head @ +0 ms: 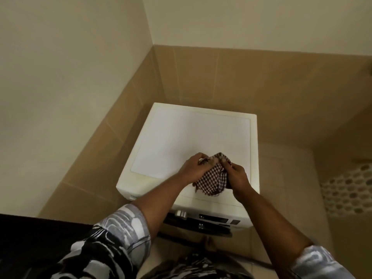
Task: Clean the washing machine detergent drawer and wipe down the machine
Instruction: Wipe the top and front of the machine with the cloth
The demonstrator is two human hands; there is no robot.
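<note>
A corner of tan wall tiles (251, 77) under pale painted wall framed the scene, with a white washing machine (181, 141) pushed into it. Its flat top was in full view; the control panel (209, 219) — a silver knob and a dark display — showed only along the front edge, and the detergent drawer was probably at the left of that strip, though an arm covered it. Above the near right part of the top, both hands held a checked cloth (214, 181). The left hand (193, 168) had its fingers curled round one bunched end, the right hand (236, 176) pinched the other — the rest of the cloth hung down between them. Patterned grey sleeves (124, 224) covered the upper arms.
</note>
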